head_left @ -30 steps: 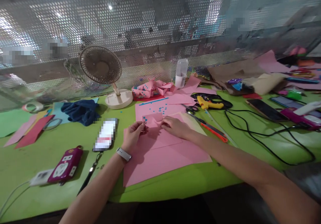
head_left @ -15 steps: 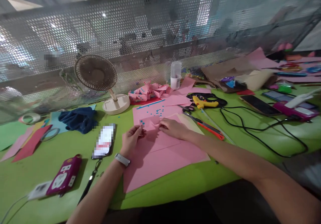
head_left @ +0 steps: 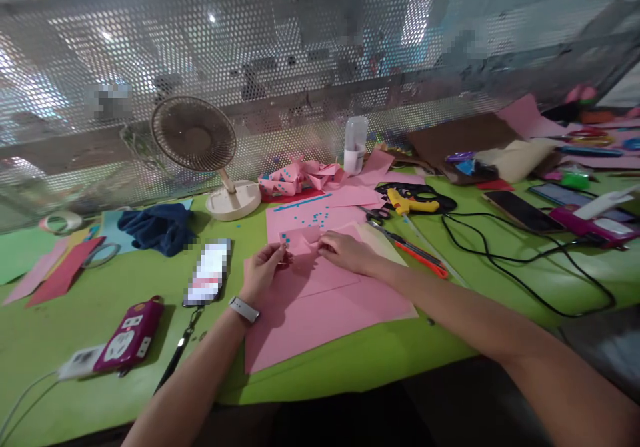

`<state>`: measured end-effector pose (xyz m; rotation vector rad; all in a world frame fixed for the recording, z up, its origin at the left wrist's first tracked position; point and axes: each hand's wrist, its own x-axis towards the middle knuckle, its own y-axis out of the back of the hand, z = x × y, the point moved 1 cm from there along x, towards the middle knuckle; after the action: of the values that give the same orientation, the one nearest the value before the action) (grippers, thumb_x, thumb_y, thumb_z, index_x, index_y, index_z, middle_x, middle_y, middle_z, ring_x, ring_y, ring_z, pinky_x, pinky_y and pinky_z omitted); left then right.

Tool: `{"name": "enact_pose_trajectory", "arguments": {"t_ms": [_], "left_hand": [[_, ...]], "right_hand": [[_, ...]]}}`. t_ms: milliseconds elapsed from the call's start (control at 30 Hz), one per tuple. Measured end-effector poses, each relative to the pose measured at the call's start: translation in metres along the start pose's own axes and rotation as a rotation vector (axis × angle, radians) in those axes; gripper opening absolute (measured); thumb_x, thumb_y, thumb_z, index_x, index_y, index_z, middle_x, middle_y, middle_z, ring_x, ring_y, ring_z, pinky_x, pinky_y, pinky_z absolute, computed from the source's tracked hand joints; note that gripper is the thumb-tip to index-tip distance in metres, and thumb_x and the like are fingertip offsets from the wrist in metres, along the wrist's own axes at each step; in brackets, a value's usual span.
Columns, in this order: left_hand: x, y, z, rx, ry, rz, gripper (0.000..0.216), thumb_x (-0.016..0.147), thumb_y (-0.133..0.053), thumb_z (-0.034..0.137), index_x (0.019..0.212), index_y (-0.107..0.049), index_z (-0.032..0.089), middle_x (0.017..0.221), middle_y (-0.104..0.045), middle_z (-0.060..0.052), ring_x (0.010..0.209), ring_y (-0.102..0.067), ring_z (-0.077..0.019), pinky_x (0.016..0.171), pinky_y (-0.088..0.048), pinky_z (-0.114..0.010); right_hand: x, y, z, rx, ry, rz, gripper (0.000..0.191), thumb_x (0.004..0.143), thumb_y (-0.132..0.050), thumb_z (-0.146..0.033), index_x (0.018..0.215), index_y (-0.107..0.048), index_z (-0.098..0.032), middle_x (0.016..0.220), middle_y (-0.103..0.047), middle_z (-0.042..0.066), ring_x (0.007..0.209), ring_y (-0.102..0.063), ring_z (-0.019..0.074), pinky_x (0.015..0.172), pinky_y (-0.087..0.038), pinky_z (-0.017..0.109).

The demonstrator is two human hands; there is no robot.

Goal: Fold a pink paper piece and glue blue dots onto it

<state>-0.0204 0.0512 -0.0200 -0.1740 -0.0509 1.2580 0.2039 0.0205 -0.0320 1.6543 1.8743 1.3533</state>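
Note:
Both of my hands pinch a small folded pink paper piece [head_left: 300, 241] dotted with tiny blue squares. My left hand [head_left: 263, 272], with a white watch at the wrist, grips its left edge. Fingers of my right hand [head_left: 347, 252] press on its right side. The piece lies over large pink paper sheets [head_left: 325, 307] spread on the green table [head_left: 100, 300]. More blue squares are scattered on a pink sheet [head_left: 313, 217] just behind it.
A small desk fan [head_left: 200, 147], a blue cloth [head_left: 157, 228], a phone [head_left: 207, 272] and a magenta power strip [head_left: 127, 337] sit to the left. Scissors [head_left: 377, 215], a yellow glue gun [head_left: 413, 203], an orange cutter [head_left: 420, 257], black cables and more phones lie right. A perforated metal screen backs the table.
Hands stay on the folded pink piece with only slight finger shifts; the view moved a little as my head moved.

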Motion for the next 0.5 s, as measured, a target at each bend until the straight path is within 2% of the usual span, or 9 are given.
{"name": "enact_pose_trajectory", "arguments": {"t_ms": [500], "left_hand": [[-0.002,-0.0027,0.0033,0.008,-0.001,0.007,0.041,0.065,-0.08,0.047,0.084,-0.067,0.014,0.072,-0.068,-0.002,0.063,-0.062,-0.0093,0.063,-0.049,-0.02]], "right_hand": [[0.0002,0.0006,-0.0039,-0.015,-0.014,0.003,0.009,0.086,-0.057,-0.015,0.09,-0.065,-0.015,0.094,-0.067,0.007,0.084,-0.061,0.0152,0.075,-0.044,0.025]]}}
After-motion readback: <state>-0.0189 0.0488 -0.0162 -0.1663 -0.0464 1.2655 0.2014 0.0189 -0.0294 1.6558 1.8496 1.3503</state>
